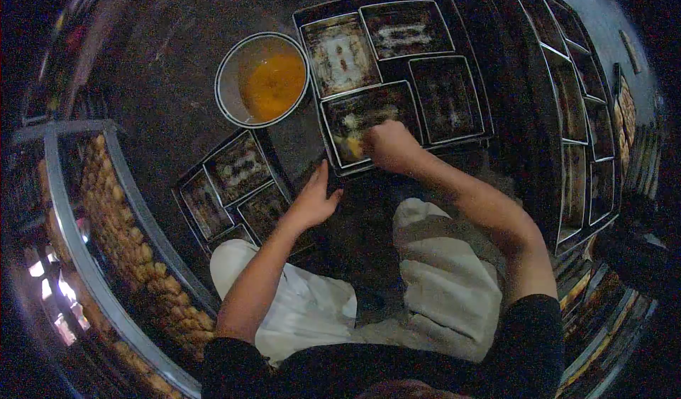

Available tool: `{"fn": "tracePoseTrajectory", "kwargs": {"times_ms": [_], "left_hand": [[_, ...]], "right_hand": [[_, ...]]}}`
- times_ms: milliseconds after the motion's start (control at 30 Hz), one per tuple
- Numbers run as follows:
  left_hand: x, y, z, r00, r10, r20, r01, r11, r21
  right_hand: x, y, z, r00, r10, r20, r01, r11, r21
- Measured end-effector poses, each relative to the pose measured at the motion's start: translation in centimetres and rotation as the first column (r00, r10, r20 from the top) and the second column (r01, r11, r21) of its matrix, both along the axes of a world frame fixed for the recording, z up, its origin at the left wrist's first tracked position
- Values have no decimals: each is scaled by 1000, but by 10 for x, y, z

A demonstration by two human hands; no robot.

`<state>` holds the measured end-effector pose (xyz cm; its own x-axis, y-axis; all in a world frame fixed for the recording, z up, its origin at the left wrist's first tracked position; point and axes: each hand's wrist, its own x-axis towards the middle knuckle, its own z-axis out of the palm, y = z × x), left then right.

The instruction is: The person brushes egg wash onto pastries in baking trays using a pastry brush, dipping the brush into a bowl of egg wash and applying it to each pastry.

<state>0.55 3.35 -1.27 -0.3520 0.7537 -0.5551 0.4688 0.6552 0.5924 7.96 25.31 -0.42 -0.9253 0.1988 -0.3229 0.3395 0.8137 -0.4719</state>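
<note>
My right hand [390, 146] is closed, fingers down inside the near-left pan [372, 107] of a dark metal set of four-sided baking pans. A small yellow patch [351, 146] shows right beside its fingers; I cannot tell what it is or what the hand holds. The open left hand [312, 202] has its fingers stretched toward the near left corner of the pan set, thumb apart. A round bucket [228, 87] with orange-yellow liquid [278, 87] stands just left of the pans. The pan floors look worn, with pale and brown marks.
Another pan set [241, 172] lies on the floor by my left knee. To the right, more pans [567, 108] stand stacked tall. At the left, a metal-framed rack [131, 186] holds rows of browned, bread-like pieces [117, 211]. Dark floor [170, 51] stretches beyond the bucket.
</note>
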Motion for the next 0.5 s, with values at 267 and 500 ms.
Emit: {"fn": "tracePoseTrajectory", "kwargs": {"times_ms": [267,500], "left_hand": [[4,5,3,993,29,114,-26,999,-30],[4,10,0,994,29,108,-24,999,-47]], "right_hand": [[35,48,34,980,-198,8,186,933,307],[26,-12,11,989,-134,-57,137,989,63]]}}
